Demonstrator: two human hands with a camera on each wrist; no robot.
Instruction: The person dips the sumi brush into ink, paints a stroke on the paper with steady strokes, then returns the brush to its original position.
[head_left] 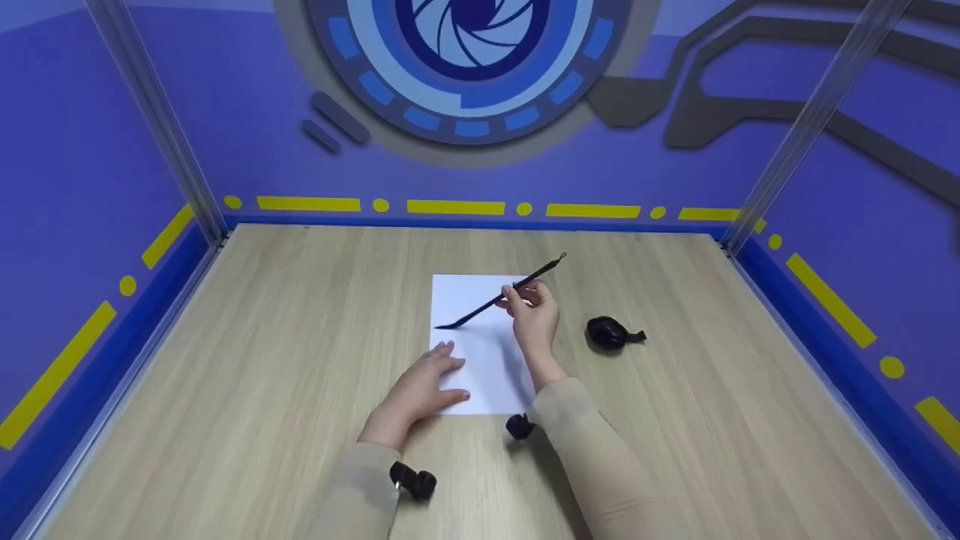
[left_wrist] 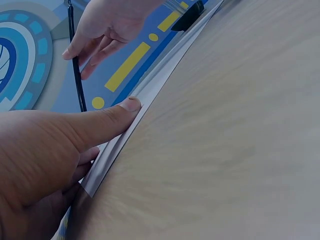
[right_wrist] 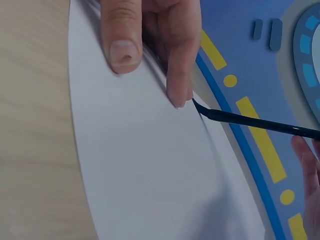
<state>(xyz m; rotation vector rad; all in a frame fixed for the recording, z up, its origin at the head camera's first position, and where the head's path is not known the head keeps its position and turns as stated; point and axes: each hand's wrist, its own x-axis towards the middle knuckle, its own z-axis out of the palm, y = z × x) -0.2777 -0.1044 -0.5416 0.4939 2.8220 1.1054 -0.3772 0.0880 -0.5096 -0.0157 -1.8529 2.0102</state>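
Note:
A sheet of white paper (head_left: 480, 367) lies on the wooden table in front of me. My left hand (head_left: 421, 384) rests on its lower left part, fingers spread and thumb pressing near the edge, as the left wrist view also shows. Above the sheet my right hand (head_left: 537, 319) pinches a slim black calligraphy brush (head_left: 480, 309) partway along its handle. The brush slants down to the left, and its dark bent tip (right_wrist: 202, 110) touches the paper at the left side. No mark shows on the sheet.
A small round black object with a narrow neck, perhaps a tied balloon (head_left: 607, 334), sits right of the paper. Blue-purple panels with yellow dashes (head_left: 456, 207) enclose the table (head_left: 300, 337) at the back and sides. Black wrist cameras (head_left: 414, 481) are strapped to both sleeves.

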